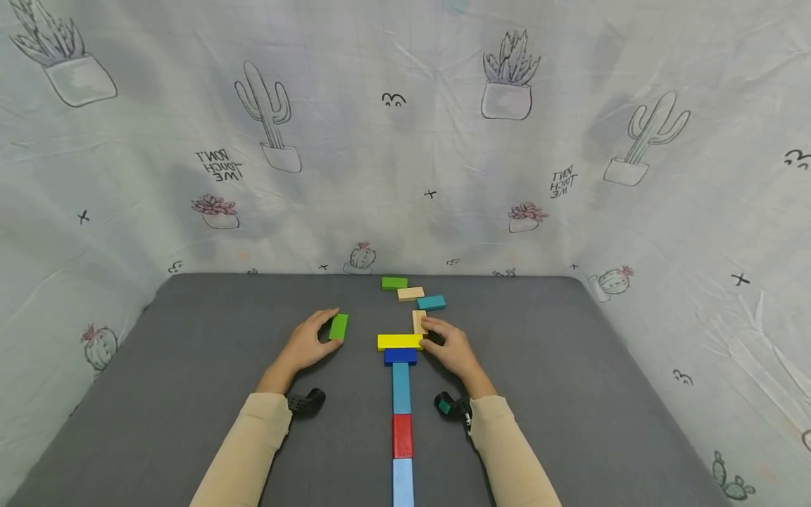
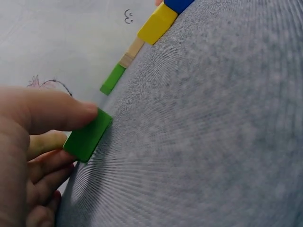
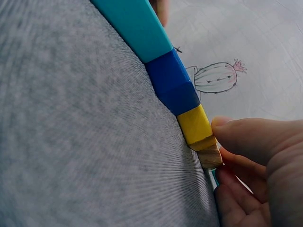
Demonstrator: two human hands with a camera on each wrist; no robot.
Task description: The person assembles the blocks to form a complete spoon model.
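Observation:
My left hand (image 1: 308, 343) pinches a green block (image 1: 338, 327) between thumb and fingers, left of the row; the left wrist view shows the thumb on this green block (image 2: 88, 135). My right hand (image 1: 453, 348) has its fingers curled at the right side of a plain wooden block (image 1: 419, 322). Its thumb lies at the right end of a yellow block (image 1: 399, 342), which lies crosswise. The wooden block stretches away from the yellow one's right end. In the right wrist view the fingers partly hide the wooden block (image 3: 210, 156).
Nearer than the yellow block lie a dark blue block (image 1: 400, 357), a teal block (image 1: 401, 389), a red block (image 1: 402, 436) and a light blue block (image 1: 403, 482). Farther off, a teal block (image 1: 431, 303), a wooden block (image 1: 410, 294) and a green block (image 1: 394, 283) form a diagonal.

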